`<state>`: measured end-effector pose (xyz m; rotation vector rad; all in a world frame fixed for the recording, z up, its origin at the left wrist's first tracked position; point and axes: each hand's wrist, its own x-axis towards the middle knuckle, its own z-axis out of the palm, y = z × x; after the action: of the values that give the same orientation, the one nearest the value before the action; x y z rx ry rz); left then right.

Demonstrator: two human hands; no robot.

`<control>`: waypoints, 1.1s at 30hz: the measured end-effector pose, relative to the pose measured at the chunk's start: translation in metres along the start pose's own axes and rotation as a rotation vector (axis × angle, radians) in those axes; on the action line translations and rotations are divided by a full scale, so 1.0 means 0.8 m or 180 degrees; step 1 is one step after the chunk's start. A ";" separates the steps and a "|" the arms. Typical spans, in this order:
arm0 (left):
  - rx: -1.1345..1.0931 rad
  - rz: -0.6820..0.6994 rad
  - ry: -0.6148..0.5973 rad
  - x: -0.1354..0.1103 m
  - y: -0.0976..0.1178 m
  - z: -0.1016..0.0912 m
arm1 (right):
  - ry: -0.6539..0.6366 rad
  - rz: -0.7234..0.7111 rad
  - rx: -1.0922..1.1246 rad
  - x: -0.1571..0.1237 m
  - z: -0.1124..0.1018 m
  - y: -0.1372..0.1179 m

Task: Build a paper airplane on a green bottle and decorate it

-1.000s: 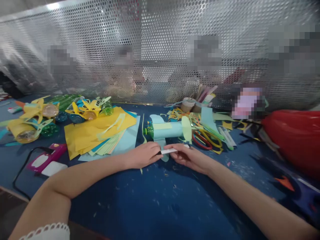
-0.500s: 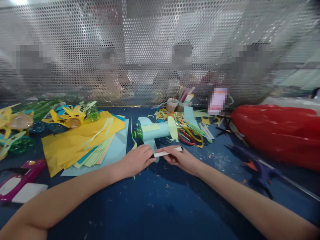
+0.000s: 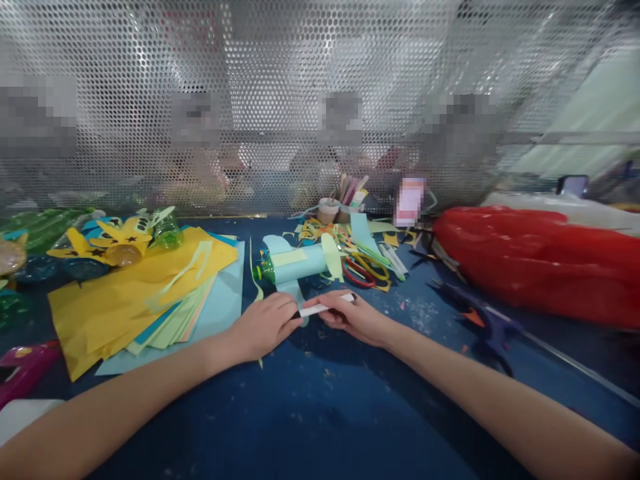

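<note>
A thin white marker [image 3: 325,307] with a black tip lies between my two hands on the blue table [image 3: 310,413]. My left hand [image 3: 265,325] is closed and pinches its left end. My right hand [image 3: 353,319] is curled round its right part. Just beyond my hands lies a plane made from a green bottle wrapped in light blue paper [image 3: 295,265], with pale green wings.
A stack of yellow and light blue paper sheets [image 3: 145,293] lies at left, with yellow and green bottle crafts [image 3: 125,240] behind it. Paper scraps and scissors [image 3: 365,260] sit behind the plane. A red bag [image 3: 540,260] fills the right. A perforated metal screen [image 3: 300,100] closes the back.
The camera has swung to the right, so everything has slid left in view. My hands keep hold of the marker in the same grip.
</note>
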<state>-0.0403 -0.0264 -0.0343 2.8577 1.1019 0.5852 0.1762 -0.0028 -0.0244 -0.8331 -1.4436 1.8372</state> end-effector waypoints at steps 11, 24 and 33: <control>-0.0093 -0.0098 0.0052 0.001 0.004 -0.005 | 0.1093 -0.0516 0.0808 0.012 -0.025 -0.003; -0.0132 -0.0042 0.0173 -0.010 0.036 0.000 | 0.0672 -0.0712 -0.0934 0.007 -0.003 0.004; 0.0287 0.0213 0.0132 -0.010 0.043 0.001 | 0.1119 -0.0971 -0.1411 0.034 0.006 0.010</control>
<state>-0.0234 -0.0572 -0.0326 2.9829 1.0688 0.6161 0.1552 0.0146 -0.0336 -1.0203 -1.6561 1.0964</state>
